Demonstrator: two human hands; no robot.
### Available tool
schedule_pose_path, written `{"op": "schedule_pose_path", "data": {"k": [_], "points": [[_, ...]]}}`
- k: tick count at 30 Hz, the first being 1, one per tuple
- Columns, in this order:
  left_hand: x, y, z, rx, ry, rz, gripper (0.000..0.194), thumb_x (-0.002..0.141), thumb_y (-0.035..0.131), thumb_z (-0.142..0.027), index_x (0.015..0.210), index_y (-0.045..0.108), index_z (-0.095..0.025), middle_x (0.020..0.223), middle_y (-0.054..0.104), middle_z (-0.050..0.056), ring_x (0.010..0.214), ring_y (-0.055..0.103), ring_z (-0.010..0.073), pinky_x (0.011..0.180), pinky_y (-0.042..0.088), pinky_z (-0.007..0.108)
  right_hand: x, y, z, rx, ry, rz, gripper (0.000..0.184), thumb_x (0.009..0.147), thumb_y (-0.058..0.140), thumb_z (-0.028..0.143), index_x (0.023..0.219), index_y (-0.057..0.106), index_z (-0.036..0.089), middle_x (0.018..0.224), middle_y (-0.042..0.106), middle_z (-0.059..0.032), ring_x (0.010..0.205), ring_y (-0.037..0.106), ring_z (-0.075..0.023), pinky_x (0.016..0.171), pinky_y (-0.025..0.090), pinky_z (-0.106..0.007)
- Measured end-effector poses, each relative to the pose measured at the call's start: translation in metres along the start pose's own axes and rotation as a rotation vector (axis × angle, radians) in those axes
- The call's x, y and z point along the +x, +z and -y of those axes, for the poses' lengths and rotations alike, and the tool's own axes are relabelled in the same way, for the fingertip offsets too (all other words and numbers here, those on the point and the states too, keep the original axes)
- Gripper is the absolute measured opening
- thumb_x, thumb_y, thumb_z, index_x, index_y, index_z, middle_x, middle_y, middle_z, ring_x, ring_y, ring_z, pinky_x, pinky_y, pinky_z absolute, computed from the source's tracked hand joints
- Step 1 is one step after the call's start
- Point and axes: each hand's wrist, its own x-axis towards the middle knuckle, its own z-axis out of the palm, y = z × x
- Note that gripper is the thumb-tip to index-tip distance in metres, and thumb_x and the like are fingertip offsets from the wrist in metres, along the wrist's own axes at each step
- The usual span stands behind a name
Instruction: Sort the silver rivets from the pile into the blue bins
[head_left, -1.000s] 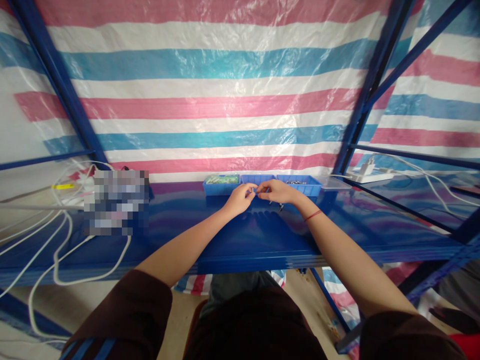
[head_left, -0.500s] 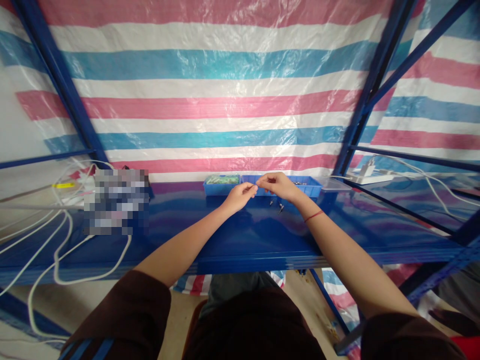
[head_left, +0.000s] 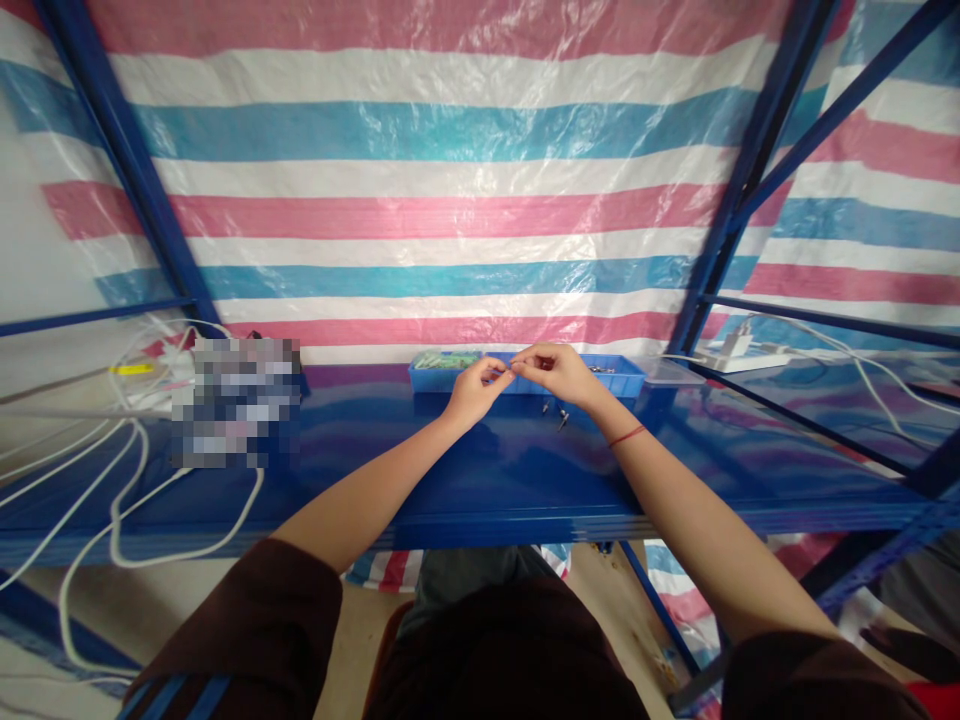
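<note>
My left hand [head_left: 478, 390] and my right hand [head_left: 553, 372] meet fingertip to fingertip above the blue shelf [head_left: 517, 470]. Both are closed in a pinch; whatever lies between the fingers is too small and hidden to make out. Behind my left hand stands a blue bin [head_left: 435, 380] filled with pale green pieces [head_left: 442, 359]. A second blue bin [head_left: 622, 382], partly covered by my right hand, holds small metal parts [head_left: 600, 370]. Several small dark and silver metal pieces [head_left: 562, 418] lie on the shelf below my right hand.
A clear plastic lid [head_left: 671, 372] lies right of the bins. Farther right sits a white power strip [head_left: 742, 354] with cables. White cables [head_left: 120, 500] loop over the left side, near a blurred-out object [head_left: 236, 405]. Blue posts [head_left: 724, 200] frame a striped plastic sheet [head_left: 450, 210].
My fingers have shifted slightly, with the left thumb and index finger bent in a rounder pinch. The view has moved a little; bins and loose metal pieces stay in place.
</note>
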Motion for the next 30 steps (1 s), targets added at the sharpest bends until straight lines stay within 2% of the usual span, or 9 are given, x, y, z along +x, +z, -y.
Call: {"op": "schedule_pose_path", "data": {"k": [11, 14, 17, 20, 22, 24, 27, 29, 30], "points": [[-0.001, -0.004, -0.007, 0.027, 0.058, -0.13, 0.022, 0.077, 0.062, -0.038, 0.079, 0.057, -0.016, 0.078, 0.063, 0.002, 0.073, 0.059, 0.0124, 0.065, 0.043, 0.021, 0.001, -0.006, -0.003, -0.075, -0.019, 0.016, 0.03, 0.076, 0.059, 0.039, 0.085, 0.07, 0.014, 0.067, 0.058, -0.0018, 0.057, 0.042, -0.0101, 0.056, 0.036, -0.024], [0.0, -0.002, -0.007, 0.014, 0.05, -0.13, 0.025, 0.077, 0.061, -0.04, 0.078, 0.057, -0.016, 0.076, 0.062, 0.001, 0.071, 0.059, 0.0124, 0.065, 0.043, 0.022, 0.001, -0.004, -0.006, -0.088, -0.017, 0.04, 0.03, 0.078, 0.057, 0.039, 0.084, 0.07, 0.013, 0.072, 0.063, -0.0034, 0.059, 0.046, -0.0109, 0.059, 0.038, -0.024], [0.0, 0.0, -0.006, 0.001, 0.028, -0.08, 0.027, 0.079, 0.058, -0.042, 0.082, 0.059, -0.016, 0.08, 0.064, 0.003, 0.073, 0.06, 0.0134, 0.069, 0.046, 0.024, 0.003, -0.004, -0.009, -0.092, 0.021, 0.058, 0.03, 0.08, 0.052, 0.039, 0.081, 0.069, 0.013, 0.077, 0.066, -0.0047, 0.064, 0.052, -0.0127, 0.062, 0.039, -0.025], [-0.003, 0.003, -0.009, 0.071, 0.026, 0.042, 0.03, 0.083, 0.053, -0.043, 0.094, 0.06, -0.016, 0.086, 0.067, 0.005, 0.08, 0.063, 0.0156, 0.076, 0.048, 0.028, 0.004, -0.014, -0.016, -0.215, 0.16, -0.062, 0.03, 0.079, 0.049, 0.037, 0.075, 0.067, 0.013, 0.071, 0.065, -0.005, 0.065, 0.054, -0.015, 0.062, 0.04, -0.026], [-0.007, 0.004, -0.012, 0.163, 0.087, 0.183, 0.034, 0.085, 0.051, -0.043, 0.105, 0.06, -0.017, 0.092, 0.068, 0.006, 0.087, 0.063, 0.017, 0.083, 0.048, 0.03, 0.003, -0.026, -0.025, -0.365, 0.32, -0.216, 0.029, 0.079, 0.048, 0.033, 0.075, 0.067, 0.012, 0.069, 0.065, -0.0063, 0.067, 0.056, -0.0174, 0.063, 0.04, -0.027], [-0.011, 0.006, -0.016, 0.253, 0.185, 0.34, 0.039, 0.087, 0.047, -0.044, 0.116, 0.057, -0.02, 0.108, 0.066, 0.006, 0.104, 0.06, 0.0184, 0.094, 0.043, 0.032, -0.001, -0.039, -0.036, -0.511, 0.498, -0.35, 0.029, 0.078, 0.046, 0.03, 0.081, 0.068, 0.012, 0.076, 0.067, -0.0094, 0.074, 0.059, -0.0212, 0.067, 0.042, -0.03], [-0.016, 0.01, -0.017, 0.394, 0.271, 0.558, 0.045, 0.089, 0.041, -0.048, 0.129, 0.049, -0.027, 0.137, 0.048, 0.005, 0.129, 0.04, 0.0214, 0.109, 0.028, 0.038, -0.008, -0.055, -0.053, -0.654, 0.674, -0.399, 0.035, 0.079, 0.046, 0.034, 0.096, 0.067, 0.012, 0.091, 0.068, -0.0146, 0.088, 0.06, -0.0276, 0.076, 0.043, -0.035], [-0.018, 0.012, -0.014, 0.479, 0.281, 0.692, 0.045, 0.09, 0.039, -0.05, 0.129, 0.05, -0.031, 0.144, 0.039, 0.002, 0.135, 0.032, 0.0222, 0.111, 0.024, 0.04, -0.011, -0.059, -0.06, -0.681, 0.724, -0.414, 0.045, 0.08, 0.047, 0.039, 0.112, 0.06, 0.011, 0.098, 0.066, -0.0171, 0.094, 0.059, -0.0302, 0.08, 0.043, -0.038], [-0.018, 0.014, -0.013, 0.504, 0.285, 0.742, 0.043, 0.09, 0.037, -0.05, 0.127, 0.052, -0.031, 0.144, 0.04, 0.001, 0.134, 0.033, 0.0215, 0.111, 0.024, 0.039, -0.012, -0.059, -0.061, -0.679, 0.731, -0.42, 0.05, 0.08, 0.047, 0.041, 0.117, 0.056, 0.011, 0.099, 0.066, -0.0177, 0.095, 0.059, -0.031, 0.081, 0.043, -0.039]]}}
